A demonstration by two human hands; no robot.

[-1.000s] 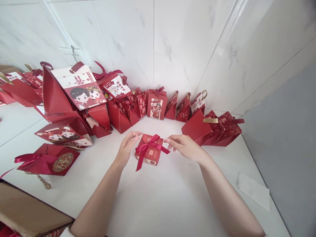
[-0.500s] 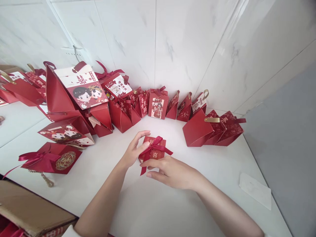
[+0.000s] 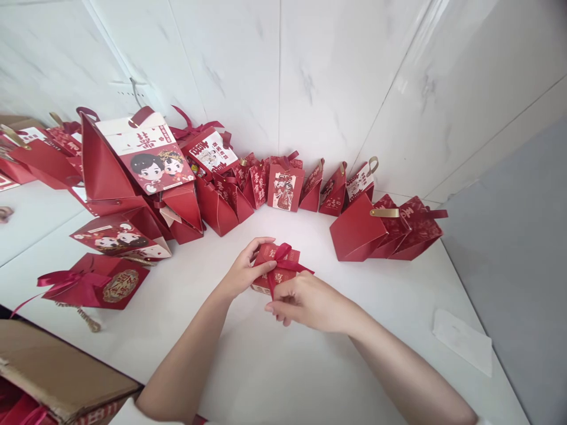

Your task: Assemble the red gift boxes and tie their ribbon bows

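A small red gift box point(image 3: 290, 256) with gold characters sits on the white table in front of me. Across its top runs a dark pink ribbon point(image 3: 282, 252), tied in a bow. My left hand point(image 3: 243, 270) grips the box from its left side, the thumb on top by the ribbon's knot and the fingers around the far side. At the box's near edge, my right hand point(image 3: 310, 302) pinches a hanging end of the ribbon between thumb and index finger. Part of the box's right side is hidden behind the right hand.
Several red gift boxes point(image 3: 286, 188) line the wall, with more stacked at left. A ribboned box point(image 3: 95, 280) lies nearer on the left. Three boxes point(image 3: 359, 230) stand at right, beyond a white card point(image 3: 463, 341). An open cardboard carton point(image 3: 66, 369) fills the lower left corner.
My right hand has closed its fingers on the ribbon's hanging end, which it was reaching over before. My left thumb has come down onto the ribbon near the knot.
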